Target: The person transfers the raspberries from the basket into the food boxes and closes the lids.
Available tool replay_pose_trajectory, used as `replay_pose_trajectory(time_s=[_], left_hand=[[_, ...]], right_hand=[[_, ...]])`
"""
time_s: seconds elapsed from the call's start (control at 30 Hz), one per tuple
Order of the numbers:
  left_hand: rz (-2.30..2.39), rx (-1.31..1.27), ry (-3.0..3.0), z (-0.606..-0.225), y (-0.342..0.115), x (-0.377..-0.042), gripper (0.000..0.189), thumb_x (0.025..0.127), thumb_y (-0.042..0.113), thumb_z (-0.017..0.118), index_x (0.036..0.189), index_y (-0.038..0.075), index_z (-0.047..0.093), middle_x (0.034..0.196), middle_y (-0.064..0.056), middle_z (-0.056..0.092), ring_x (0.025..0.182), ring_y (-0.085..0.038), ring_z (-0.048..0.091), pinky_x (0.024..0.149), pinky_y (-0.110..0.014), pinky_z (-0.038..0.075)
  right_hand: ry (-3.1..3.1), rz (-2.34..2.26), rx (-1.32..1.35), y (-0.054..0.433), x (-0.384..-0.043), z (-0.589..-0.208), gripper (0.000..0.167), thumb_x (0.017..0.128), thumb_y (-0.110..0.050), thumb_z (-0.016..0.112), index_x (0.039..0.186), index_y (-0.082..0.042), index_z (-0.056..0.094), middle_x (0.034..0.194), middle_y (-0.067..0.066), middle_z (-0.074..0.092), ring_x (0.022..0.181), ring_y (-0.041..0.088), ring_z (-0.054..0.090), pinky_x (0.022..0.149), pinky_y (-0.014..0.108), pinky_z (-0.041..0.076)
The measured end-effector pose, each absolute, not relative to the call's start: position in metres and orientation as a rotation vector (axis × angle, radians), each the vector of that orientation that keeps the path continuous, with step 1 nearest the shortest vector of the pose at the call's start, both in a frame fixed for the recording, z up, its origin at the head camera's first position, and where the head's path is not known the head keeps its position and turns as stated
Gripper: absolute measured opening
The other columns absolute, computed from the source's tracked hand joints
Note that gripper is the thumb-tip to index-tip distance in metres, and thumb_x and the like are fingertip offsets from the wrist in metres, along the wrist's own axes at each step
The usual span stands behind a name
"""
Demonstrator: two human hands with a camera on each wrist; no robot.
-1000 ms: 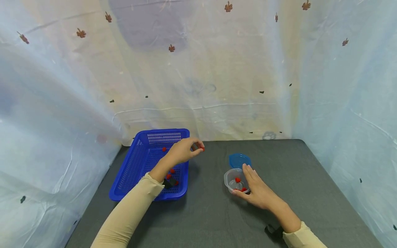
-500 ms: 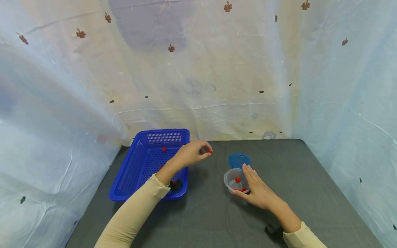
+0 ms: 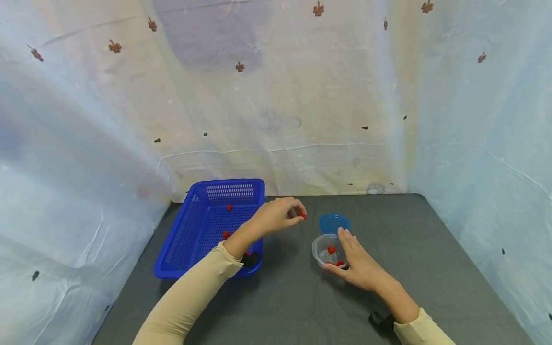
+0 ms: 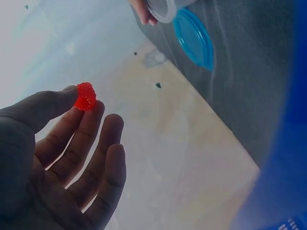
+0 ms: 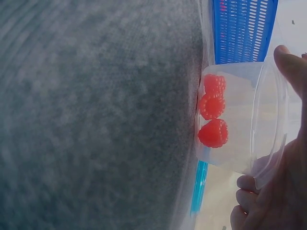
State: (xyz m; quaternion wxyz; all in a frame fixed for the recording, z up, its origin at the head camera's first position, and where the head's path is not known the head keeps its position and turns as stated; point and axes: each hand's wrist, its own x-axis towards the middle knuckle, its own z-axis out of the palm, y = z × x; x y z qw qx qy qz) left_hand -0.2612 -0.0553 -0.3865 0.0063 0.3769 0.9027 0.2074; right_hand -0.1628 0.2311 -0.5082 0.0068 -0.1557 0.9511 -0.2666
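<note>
Berry (image 4: 86, 97) might fall if the left hand (image 3: 278, 214) pinching it slips, while the right hand (image 3: 357, 264) touches the tub (image 5: 240, 115) with straight fingers.

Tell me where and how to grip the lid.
Pinch the lid by its small tab, coming in from the left, the side of the basket. The tab juts out there, clear of the tub, which stands close by the near edge. Since the lid lies flat, that corner is probably the easiest part to lift.
</note>
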Motion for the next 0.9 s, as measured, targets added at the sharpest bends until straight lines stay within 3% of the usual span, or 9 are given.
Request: replay_pose_trajectory(time_s=[0.2,0.43,0.7,0.9], left_hand=[[0.625,1.238,2.805,-0.385,-0.041,-0.256,0.012,0.107,0.032,0.071,0.116,0.026,0.074,0.11,0.009,0.072,0.091,-0.005,0.068,0.073,-0.026,0.055],[0.569,1.267,2.778,-0.39,-0.027,-0.253,0.016,0.107,0.034,0.07,0.119,0.024,0.074,0.111,0.008,0.073,0.095,-0.007,0.071,0.08,-0.026,0.058],[0.47,1.263,2.762,-0.396,-0.013,-0.245,0.015,0.107,0.033,0.07,0.12,0.026,0.074,0.115,0.01,0.072,0.098,-0.01,0.072,0.079,-0.026,0.056],[0.449,1.263,2.733,-0.401,-0.004,-0.241,0.013,0.106,0.033,0.072,0.117,0.027,0.074,0.113,0.011,0.072,0.095,-0.007,0.071,0.076,-0.024,0.055]], right_hand=[[2.966,-0.824,-0.487,0.231,-0.163,-0.508,0.121,0.094,-0.074,0.066,0.17,0.002,0.012,0.177,0.026,0.013,0.162,0.047,0.014,0.126,0.066,0.019],[2.968,-0.822,-0.483,0.232,-0.164,-0.508,0.123,0.093,-0.079,0.064,0.17,0.002,0.012,0.177,0.025,0.012,0.162,0.048,0.014,0.125,0.067,0.02],[2.965,-0.83,-0.505,0.233,-0.164,-0.51,0.123,0.093,-0.078,0.065,0.17,0.001,0.013,0.178,0.022,0.012,0.164,0.043,0.012,0.127,0.065,0.018],[2.951,-0.839,-0.49,0.233,-0.164,-0.511,0.123,0.092,-0.079,0.064,0.171,0.0,0.011,0.178,0.021,0.011,0.164,0.043,0.011,0.126,0.066,0.018]])
